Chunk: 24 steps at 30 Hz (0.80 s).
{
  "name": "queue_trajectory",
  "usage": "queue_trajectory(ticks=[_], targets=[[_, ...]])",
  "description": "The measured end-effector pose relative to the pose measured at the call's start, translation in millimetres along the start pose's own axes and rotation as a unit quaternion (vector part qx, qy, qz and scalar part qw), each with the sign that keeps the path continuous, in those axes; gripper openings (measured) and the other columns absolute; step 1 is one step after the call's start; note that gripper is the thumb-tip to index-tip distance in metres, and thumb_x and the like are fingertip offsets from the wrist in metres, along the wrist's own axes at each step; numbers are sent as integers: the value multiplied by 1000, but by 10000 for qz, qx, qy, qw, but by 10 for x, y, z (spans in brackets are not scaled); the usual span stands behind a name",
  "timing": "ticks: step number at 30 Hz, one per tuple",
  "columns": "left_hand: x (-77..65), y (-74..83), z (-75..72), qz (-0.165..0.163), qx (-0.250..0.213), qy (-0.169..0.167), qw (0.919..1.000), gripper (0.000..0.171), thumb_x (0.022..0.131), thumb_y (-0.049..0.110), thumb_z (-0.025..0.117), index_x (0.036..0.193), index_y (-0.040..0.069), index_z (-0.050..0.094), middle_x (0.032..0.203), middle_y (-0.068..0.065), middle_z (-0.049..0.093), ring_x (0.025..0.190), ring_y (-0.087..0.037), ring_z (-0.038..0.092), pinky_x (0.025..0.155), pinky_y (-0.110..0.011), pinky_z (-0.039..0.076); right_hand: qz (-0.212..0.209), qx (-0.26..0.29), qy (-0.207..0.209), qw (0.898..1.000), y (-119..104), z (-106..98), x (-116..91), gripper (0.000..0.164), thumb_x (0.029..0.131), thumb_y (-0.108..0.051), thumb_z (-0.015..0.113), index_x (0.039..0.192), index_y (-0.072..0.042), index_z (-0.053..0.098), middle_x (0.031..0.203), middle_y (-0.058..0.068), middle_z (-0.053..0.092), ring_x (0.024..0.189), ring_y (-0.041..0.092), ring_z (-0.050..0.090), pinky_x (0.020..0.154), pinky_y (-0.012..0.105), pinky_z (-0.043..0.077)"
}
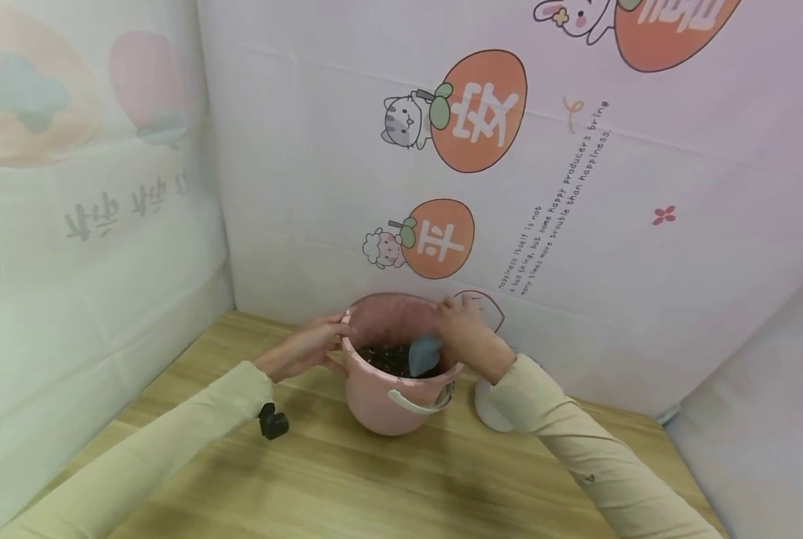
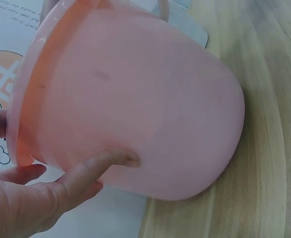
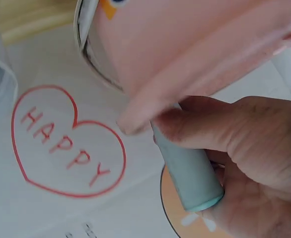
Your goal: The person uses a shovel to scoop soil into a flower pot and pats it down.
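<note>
Plainly, our table [image 1: 347, 486] carries the bucket [image 1: 377, 408] towards its twelve o'clock edge, probably so that both arms can reach in. Dark soil [image 1: 389, 361] lies inside, presumably kept from spilling by the bucket's sides. At four o'clock from the bucket, we see a white container [image 1: 491, 408], partly hidden. Our hands are apart: at nine o'clock the left hand [image 1: 310, 346] grips the rim, likely to steady it; at three, our right hand [image 1: 472, 337] wraps round the handle of the trowel [image 1: 424, 357], seemingly to aim its blade downward. We cannot tell whether the tip is buried.
</note>
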<state>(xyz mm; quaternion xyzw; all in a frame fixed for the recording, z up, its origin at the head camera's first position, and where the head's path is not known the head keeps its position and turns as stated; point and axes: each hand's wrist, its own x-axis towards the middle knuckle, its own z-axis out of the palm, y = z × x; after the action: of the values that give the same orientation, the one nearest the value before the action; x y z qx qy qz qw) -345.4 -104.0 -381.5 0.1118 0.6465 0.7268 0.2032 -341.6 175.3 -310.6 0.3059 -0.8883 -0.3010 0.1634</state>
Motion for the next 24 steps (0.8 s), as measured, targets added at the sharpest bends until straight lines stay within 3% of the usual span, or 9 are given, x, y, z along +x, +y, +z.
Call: queue_trajectory(ticks=[2,6,8,13,17,21,24], targets=[[10,0,23,-35,-31,0,10000,73,106,10,50,167,2,11,173,-20,9,144,-50,37,89,-56,65,-42,-239,246,9994,26,-216,-132,10,85,-21,84,89,-15,76,100,8,70,95,24,53,82,41,50],[11,-8,57,-50,-12,28,10000,71,106,11,50,167,2,13,172,-19,13,131,-39,46,86,-55,66,-39,-566,282,9980,72,-265,-179,12,82,-22,85,88,-15,78,95,7,68,93,24,50,85,41,50],[8,-7,76,-40,-28,-3,10000,71,107,11,49,167,1,12,175,-17,6,128,-36,47,85,-54,66,-37,-668,279,9974,94,-275,-189,13,82,-21,86,90,-13,79,97,8,68,94,24,51,86,42,50],[21,-14,126,-40,-152,-137,9998,73,107,12,50,167,1,9,175,-17,1,143,-43,39,86,-55,65,190,-780,173,9966,100,-294,-176,8,85,-10,85,85,-12,77,95,6,68,94,23,49,85,40,46],[19,-35,122,15,-221,-137,9997,72,108,13,48,167,1,8,175,-18,-2,153,-48,26,88,-57,64,412,-584,-182,9973,47,-299,-112,3,92,-10,77,90,-13,77,102,7,69,101,25,49,94,43,45],[15,-68,140,-27,-159,-102,9998,71,107,13,48,167,1,10,174,-21,4,151,-50,28,87,-56,65,302,-531,-770,9952,-17,-227,-69,11,98,-13,72,108,-12,78,114,7,70,109,27,50,101,47,45],[19,-88,162,-51,-182,-88,9998,72,107,12,49,167,2,11,174,-20,7,149,-50,29,85,-55,65,248,-606,-888,9939,-58,-151,-44,18,98,-17,73,115,-12,77,121,5,70,112,26,52,103,46,45]])
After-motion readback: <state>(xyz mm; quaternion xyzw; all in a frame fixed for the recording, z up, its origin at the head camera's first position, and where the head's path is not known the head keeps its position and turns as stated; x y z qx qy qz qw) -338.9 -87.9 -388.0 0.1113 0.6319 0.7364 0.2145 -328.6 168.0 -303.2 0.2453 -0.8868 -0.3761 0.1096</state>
